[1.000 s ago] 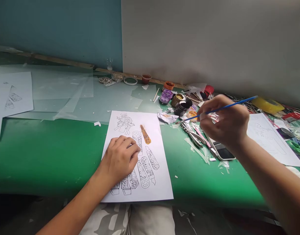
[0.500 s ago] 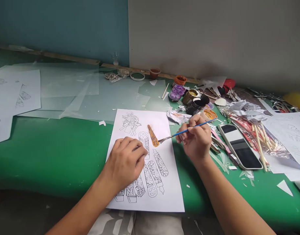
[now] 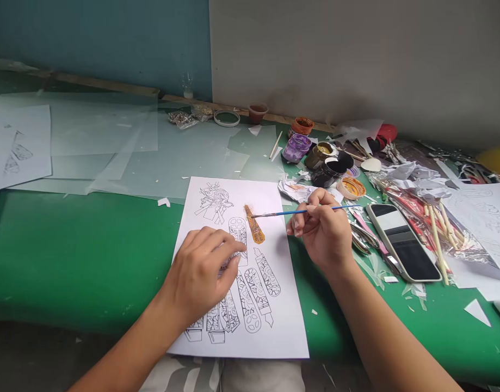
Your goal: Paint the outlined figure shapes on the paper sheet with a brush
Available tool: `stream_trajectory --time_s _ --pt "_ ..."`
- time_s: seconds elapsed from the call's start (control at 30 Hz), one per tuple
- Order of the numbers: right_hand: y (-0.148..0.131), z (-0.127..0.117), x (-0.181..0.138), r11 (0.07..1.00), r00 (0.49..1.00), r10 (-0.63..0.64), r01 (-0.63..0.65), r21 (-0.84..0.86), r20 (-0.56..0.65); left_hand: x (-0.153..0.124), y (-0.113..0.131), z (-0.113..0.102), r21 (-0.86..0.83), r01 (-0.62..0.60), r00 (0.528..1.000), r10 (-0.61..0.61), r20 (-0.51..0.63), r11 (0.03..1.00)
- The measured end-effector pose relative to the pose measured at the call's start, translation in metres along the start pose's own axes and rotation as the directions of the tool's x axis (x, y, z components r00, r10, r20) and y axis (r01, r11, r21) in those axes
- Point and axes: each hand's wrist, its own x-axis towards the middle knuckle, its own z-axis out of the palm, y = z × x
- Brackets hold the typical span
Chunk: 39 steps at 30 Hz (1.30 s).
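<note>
Right grip [image 3: 313,219]: clamped on our blue brush [image 3: 280,213], bristles [image 3: 254,216] at the orange shape [image 3: 255,231], centre frame.
Left grip [image 3: 207,267]: fingers apart, resting on our printed sheet [image 3: 282,326], lower middle.
Strokes: we'd go light, stay inside the outline, keep paper flat.

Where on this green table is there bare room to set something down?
The widest open patch of the green table lies left of the left hand, nearer the person than the translucent sheets. A smaller patch lies between the right forearm and the white triangle. Crowded: beyond and right of the right hand, with paint jars, pliers, phone and sticks.
</note>
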Motion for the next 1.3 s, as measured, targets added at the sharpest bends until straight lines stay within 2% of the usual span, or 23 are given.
stream_trajectory --time_s 0.07,0.17,0.27,0.33,0.43,0.53,0.63,0.73,0.9,1.0,1.13,1.2,1.3 --pt "-0.003 0.001 -0.002 0.999 0.998 -0.047 0.047 -0.014 0.029 0.000 -0.001 -0.001 -0.041 0.016 0.999 -0.017 -0.032 0.999" --pt "-0.009 0.001 -0.009 0.990 0.991 -0.137 0.137 -0.028 0.004 -0.001 -0.002 -0.002 -0.056 0.033 0.999 -0.035 -0.028 0.998" --pt "-0.014 -0.007 -0.026 0.968 0.969 -0.238 0.231 -0.097 -0.063 -0.001 -0.002 -0.003 -0.048 0.050 0.998 -0.049 0.027 0.998" --pt "-0.015 -0.020 -0.042 0.942 0.940 -0.306 0.277 -0.188 -0.149 0.000 -0.002 -0.003 -0.023 0.045 0.997 -0.043 0.067 0.999" --pt "-0.015 -0.047 -0.062 0.910 0.880 -0.369 0.277 -0.309 -0.298 0.000 -0.001 -0.002 0.035 0.024 0.994 -0.028 0.105 0.999" --pt "-0.019 -0.070 -0.069 0.918 0.829 -0.361 0.236 -0.318 -0.428 0.000 -0.001 0.000 0.077 0.018 0.993 -0.027 0.119 0.997" --pt "-0.026 -0.077 -0.059 0.929 0.811 -0.351 0.236 -0.286 -0.467 0.000 0.000 -0.002 0.077 0.043 0.989 -0.053 0.141 0.996" --pt "-0.028 -0.070 -0.039 0.901 0.811 -0.385 0.226 -0.371 -0.441 0.007 0.001 -0.008 0.068 0.101 0.961 -0.115 0.252 0.993" --pt "-0.017 -0.053 -0.008 0.804 0.884 -0.380 0.170 -0.569 -0.273 0.029 0.007 -0.022 0.127 0.153 0.841 -0.197 0.504 0.980" --pt "-0.008 -0.052 -0.002 0.783 0.909 -0.331 0.114 -0.612 -0.253 0.038 0.010 -0.025 0.173 0.171 0.823 -0.237 0.516 0.970" --pt "0.000 -0.056 -0.004 0.783 0.914 -0.293 0.062 -0.620 -0.279 0.061 0.009 -0.030 0.163 0.257 0.787 -0.304 0.537 0.953" --pt "0.002 -0.058 -0.005 0.777 0.911 -0.303 0.065 -0.627 -0.280 0.084 0.008 -0.028 0.123 0.246 0.814 -0.274 0.512 0.961" --pt "0.005 -0.058 -0.006 0.749 0.906 -0.332 0.084 -0.657 -0.263 0.129 0.006 -0.010 0.045 0.154 0.910 -0.160 0.383 0.987"
